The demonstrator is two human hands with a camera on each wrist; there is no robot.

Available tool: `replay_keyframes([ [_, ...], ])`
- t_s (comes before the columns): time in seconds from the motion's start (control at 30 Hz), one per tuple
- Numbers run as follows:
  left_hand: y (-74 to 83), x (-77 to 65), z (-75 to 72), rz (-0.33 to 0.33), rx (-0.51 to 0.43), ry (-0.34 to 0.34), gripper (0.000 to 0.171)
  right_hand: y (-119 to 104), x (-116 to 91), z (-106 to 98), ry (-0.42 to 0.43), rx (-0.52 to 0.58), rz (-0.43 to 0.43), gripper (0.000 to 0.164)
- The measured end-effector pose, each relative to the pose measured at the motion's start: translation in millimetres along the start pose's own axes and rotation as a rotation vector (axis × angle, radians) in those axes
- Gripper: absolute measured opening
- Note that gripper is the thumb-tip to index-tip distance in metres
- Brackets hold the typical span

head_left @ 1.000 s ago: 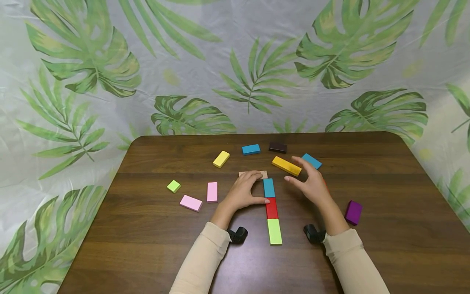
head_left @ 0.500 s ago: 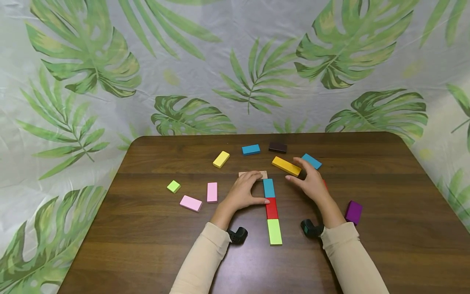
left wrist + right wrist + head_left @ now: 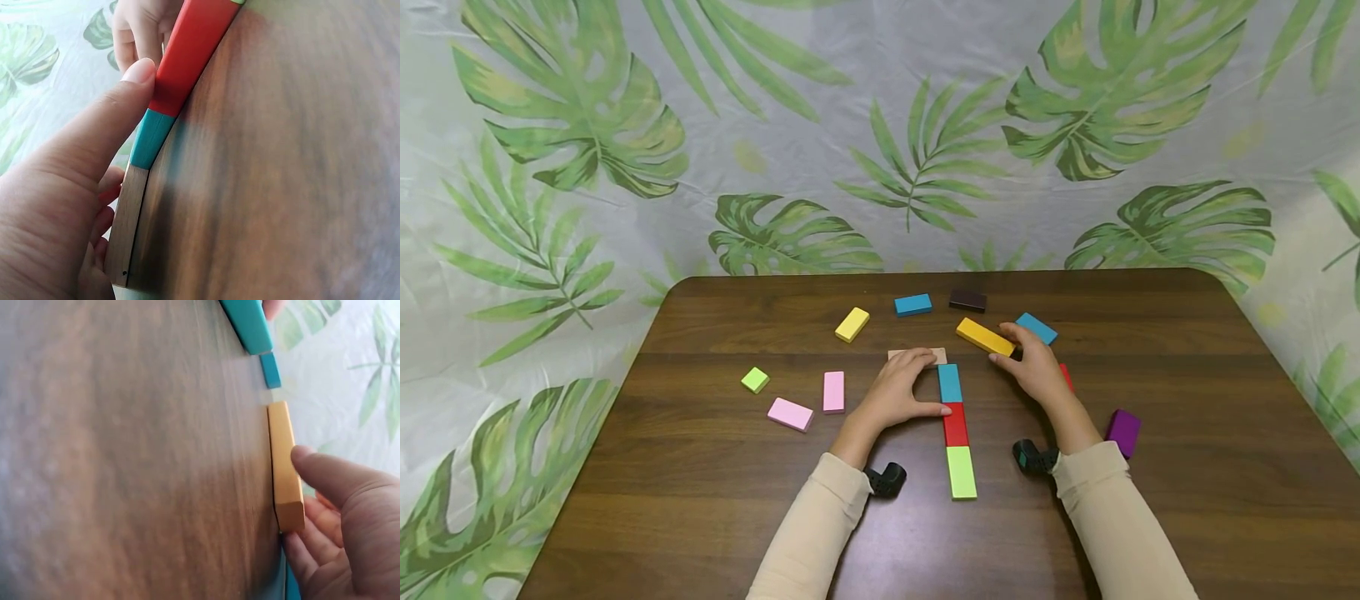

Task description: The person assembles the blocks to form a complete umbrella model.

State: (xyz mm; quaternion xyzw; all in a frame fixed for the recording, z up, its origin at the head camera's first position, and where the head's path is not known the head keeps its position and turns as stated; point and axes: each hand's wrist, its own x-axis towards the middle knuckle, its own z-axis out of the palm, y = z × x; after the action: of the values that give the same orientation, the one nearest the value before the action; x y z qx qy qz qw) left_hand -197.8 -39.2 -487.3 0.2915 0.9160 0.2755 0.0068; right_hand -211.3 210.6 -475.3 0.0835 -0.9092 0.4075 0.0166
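Left hand [image 3: 892, 393], thumb spread from fingers, touches 1 wooden block [image 3: 128, 226]; right hand [image 3: 1037, 371] pinches 1 orange block [image 3: 983, 336].

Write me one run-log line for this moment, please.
left grip: thumb at red block, fingers over wooden block | right grip: at orange block, hold unclear | red block: between teal block and lime block

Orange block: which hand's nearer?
Right. The right hand is at the orange block, around its right end; the left hand is off to its left, touching the wooden block.
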Motion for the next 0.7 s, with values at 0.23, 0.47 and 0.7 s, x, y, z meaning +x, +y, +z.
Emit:
replay_keyframes([
  [0.23, 0.0, 0.0, -0.1, -0.004, 0.002, -0.004, 0.085, -0.9, 1.9, 0.0, -0.013, -0.038, 0.005, 0.045],
  [0.47, 1.0, 0.3, -2.0, -0.017, 0.0, -0.022, 0.084, -0.2, 1.2, 0.4, -0.011, -0.077, -0.019, 0.039],
  [0.7, 0.8, -0.3, -1.4, -0.015, 0.0, -0.02, 0.084, 0.1, 0.0, -0.8, -0.02, -0.082, -0.057, 0.037],
])
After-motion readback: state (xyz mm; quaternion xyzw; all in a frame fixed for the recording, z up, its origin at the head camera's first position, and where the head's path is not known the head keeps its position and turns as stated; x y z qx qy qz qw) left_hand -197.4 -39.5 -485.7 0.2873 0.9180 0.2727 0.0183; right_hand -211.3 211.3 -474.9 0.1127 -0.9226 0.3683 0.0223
